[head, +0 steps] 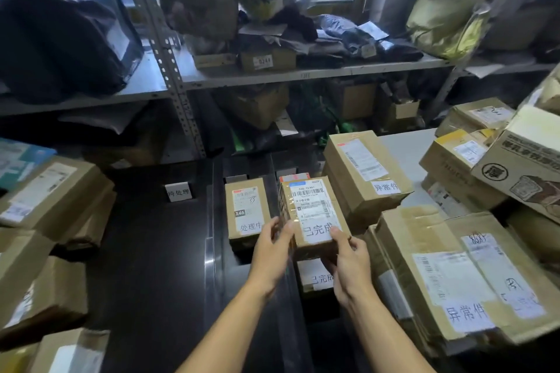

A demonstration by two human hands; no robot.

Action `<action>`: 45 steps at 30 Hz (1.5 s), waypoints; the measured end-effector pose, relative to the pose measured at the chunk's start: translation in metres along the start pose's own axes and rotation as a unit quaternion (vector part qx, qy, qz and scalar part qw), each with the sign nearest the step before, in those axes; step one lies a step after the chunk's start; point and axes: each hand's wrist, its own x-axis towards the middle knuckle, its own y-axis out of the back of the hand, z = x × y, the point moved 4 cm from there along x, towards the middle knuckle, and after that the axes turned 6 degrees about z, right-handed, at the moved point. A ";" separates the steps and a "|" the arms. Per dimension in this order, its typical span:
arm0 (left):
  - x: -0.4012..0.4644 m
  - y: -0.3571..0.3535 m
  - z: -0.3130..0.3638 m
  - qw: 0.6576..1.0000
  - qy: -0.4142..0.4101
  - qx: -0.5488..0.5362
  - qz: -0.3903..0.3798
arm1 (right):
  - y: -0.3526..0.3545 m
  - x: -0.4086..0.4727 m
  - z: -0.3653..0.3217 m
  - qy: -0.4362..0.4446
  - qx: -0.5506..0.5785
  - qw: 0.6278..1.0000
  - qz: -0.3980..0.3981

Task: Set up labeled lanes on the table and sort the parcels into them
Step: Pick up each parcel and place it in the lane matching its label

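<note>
Two hands on one small parcel | left hand grip curled round its left edge, right hand grip pinching its near right corner | parcel held above dark surface, over another box | beside it a labelled box lies flat | stacked cartons right.

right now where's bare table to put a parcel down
Bare dark table lies between the left parcel stack and the 处理中 parcel, below the 待处理 label. The right side is crowded with 异常件 boxes; both hands hold the 已完成 parcel.
</note>
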 end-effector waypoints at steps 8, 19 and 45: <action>0.028 0.028 0.018 0.994 -0.057 -0.030 0.092 | -0.057 0.074 0.004 -0.027 -0.018 0.999 0.035; 0.053 0.038 0.030 0.992 -0.083 -0.033 0.088 | -0.083 0.129 0.007 -0.043 -0.071 0.996 0.031; 0.032 0.026 0.028 0.995 -0.079 -0.027 0.055 | -0.075 0.089 -0.015 -0.015 -0.249 0.968 0.035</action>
